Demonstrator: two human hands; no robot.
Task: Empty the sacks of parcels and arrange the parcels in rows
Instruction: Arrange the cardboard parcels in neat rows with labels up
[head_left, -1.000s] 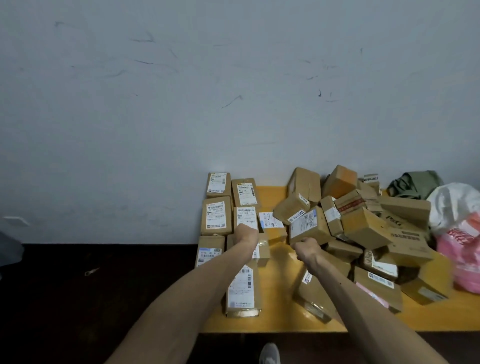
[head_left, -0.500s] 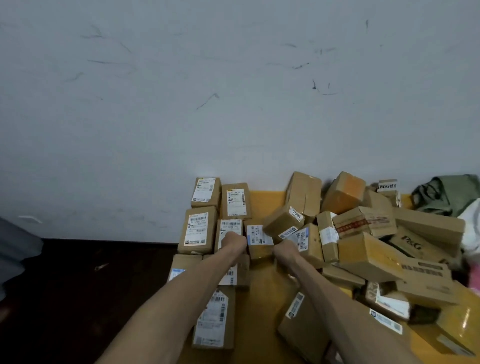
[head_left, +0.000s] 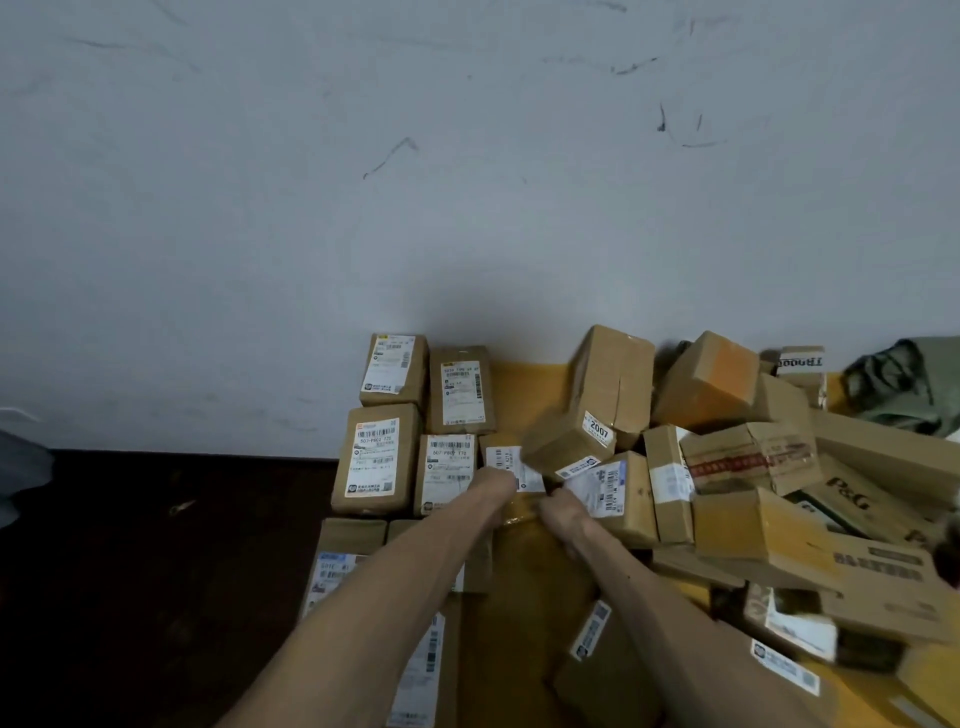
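Brown cardboard parcels with white labels lie on a yellow table (head_left: 524, 384). At the table's left, several stand in tidy rows, among them a large labelled parcel (head_left: 375, 460) and one by the wall (head_left: 460, 391). A small parcel (head_left: 511, 462) sits just right of these rows. My left hand (head_left: 493, 486) grips its left side and my right hand (head_left: 563, 512) grips its right side; its near end is hidden by my hands. To the right, a loose pile of parcels (head_left: 753, 457) is heaped up, and a box marked 2007 (head_left: 571, 441) leans over the small parcel.
A pale wall runs directly behind the table. Dark floor (head_left: 156, 571) lies left of the table's edge. A green cloth (head_left: 904, 384) sits at the back right. More parcels (head_left: 613, 670) lie under my forearms near the front.
Both hands have reached farther toward the wall, closing in on the small parcel from either side. The view has moved closer and tilted left.
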